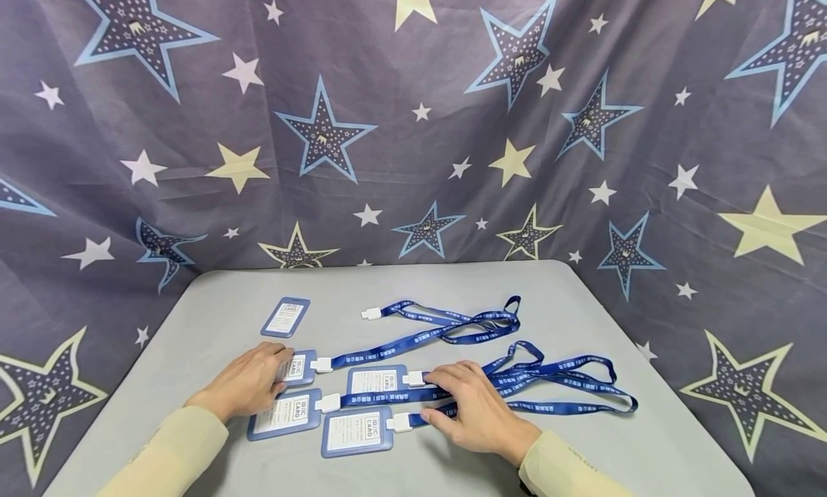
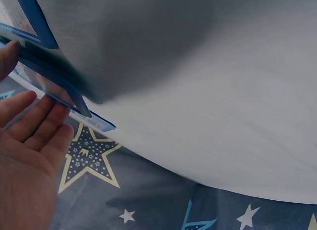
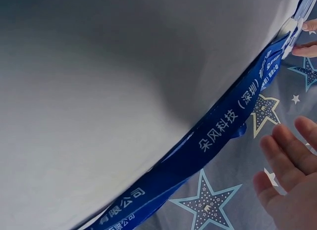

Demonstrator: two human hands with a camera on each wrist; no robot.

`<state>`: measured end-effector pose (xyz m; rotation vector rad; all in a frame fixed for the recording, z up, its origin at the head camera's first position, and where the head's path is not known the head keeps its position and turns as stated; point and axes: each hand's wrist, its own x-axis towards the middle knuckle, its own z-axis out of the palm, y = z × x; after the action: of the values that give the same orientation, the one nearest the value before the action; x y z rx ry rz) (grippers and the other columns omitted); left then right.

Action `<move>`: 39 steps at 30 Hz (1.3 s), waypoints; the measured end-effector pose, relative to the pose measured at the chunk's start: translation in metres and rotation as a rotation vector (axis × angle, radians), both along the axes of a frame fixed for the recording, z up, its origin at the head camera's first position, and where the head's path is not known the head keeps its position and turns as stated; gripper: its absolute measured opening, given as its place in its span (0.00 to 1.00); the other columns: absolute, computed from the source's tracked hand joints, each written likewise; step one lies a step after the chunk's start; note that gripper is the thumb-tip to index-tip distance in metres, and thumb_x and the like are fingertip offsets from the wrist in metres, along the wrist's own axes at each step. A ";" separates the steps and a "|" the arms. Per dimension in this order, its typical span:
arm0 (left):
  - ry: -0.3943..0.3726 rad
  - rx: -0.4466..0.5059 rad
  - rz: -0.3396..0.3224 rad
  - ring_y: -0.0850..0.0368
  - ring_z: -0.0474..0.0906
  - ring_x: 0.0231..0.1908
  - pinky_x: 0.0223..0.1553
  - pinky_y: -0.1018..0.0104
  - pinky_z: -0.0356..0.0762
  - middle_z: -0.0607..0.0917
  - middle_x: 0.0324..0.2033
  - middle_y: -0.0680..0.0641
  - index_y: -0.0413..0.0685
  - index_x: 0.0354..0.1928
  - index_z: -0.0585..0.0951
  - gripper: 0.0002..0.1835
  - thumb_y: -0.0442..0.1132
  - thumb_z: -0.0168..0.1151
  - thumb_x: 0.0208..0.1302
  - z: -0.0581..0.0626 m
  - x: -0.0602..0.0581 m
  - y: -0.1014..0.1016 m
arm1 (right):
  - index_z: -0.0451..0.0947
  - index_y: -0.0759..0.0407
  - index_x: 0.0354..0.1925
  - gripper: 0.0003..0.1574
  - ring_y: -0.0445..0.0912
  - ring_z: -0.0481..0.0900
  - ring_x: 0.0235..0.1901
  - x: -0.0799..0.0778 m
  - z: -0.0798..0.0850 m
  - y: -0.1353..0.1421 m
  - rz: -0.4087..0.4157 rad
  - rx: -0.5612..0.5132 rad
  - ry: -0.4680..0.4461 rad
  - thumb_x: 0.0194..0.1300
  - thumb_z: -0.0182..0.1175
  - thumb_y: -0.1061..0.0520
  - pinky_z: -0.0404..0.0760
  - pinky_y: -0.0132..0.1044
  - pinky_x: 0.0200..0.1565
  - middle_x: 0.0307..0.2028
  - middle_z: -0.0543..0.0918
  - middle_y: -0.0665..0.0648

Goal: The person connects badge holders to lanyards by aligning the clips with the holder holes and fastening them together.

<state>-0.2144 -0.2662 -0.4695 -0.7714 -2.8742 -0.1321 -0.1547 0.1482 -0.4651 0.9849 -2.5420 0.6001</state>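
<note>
My left hand point(image 1: 248, 378) holds a blue-framed ID card holder point(image 1: 301, 368) by its edges, fingers at the far side and thumb at the near side. A white clip point(image 1: 321, 365) joins that holder to a blue printed lanyard point(image 1: 388, 350). Just in front lies a second card holder point(image 1: 284, 415). My right hand point(image 1: 481, 411) is over the straps of other lanyards point(image 1: 562, 407), its fingers spread and nothing pinched. In the right wrist view, a wide blue strap point(image 3: 223, 121) runs past the extended fingers. Two more card holders, one farther point(image 1: 371, 381) and one nearer point(image 1: 355, 434), lie between the hands.
A card holder without a strap point(image 1: 285, 317) lies at the table's back left. Toward the back middle is a lanyard end with a bare white clip point(image 1: 371, 314), near a looped strap point(image 1: 484, 328). A star-patterned curtain point(image 1: 413, 123) surrounds the grey table point(image 1: 581, 317).
</note>
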 end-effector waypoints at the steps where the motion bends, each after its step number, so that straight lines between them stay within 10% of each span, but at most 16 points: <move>1: -0.002 0.001 0.000 0.36 0.78 0.57 0.61 0.39 0.74 0.82 0.54 0.33 0.30 0.59 0.78 0.30 0.34 0.75 0.55 0.000 0.000 0.000 | 0.82 0.55 0.58 0.32 0.44 0.80 0.54 0.000 0.000 0.000 -0.001 0.000 -0.001 0.62 0.70 0.40 0.69 0.49 0.67 0.54 0.85 0.50; 39: -0.006 0.147 -0.049 0.35 0.75 0.63 0.65 0.39 0.70 0.80 0.61 0.34 0.32 0.64 0.77 0.31 0.40 0.69 0.60 0.008 0.017 0.024 | 0.83 0.53 0.57 0.29 0.45 0.81 0.54 -0.007 0.003 -0.004 -0.005 0.025 0.004 0.62 0.70 0.41 0.70 0.51 0.66 0.54 0.85 0.51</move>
<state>-0.1970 -0.2426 -0.4619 -0.8143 -2.8130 -0.3482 -0.1618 0.1439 -0.4626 0.9870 -2.5534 0.5656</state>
